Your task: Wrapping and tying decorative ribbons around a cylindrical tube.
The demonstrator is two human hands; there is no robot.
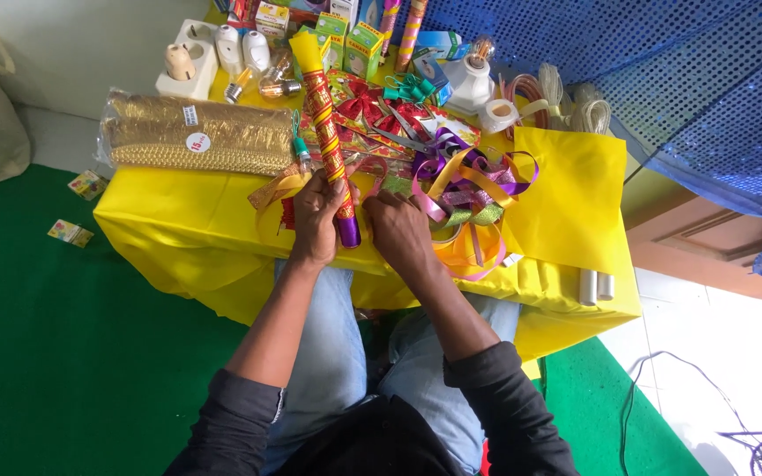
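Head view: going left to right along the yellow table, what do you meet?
Gold mesh pack → left hand → red patterned roll → right hand → tangled ribbons → yellow paper sheet → white tubes.

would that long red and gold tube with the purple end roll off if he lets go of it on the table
Probably yes: the red and gold tube looks round and smooth, so it could roll on the yellow table cover. The ribbon pile beside it might stop it. It looks stiff and likely light, since the left hand props it by one end.
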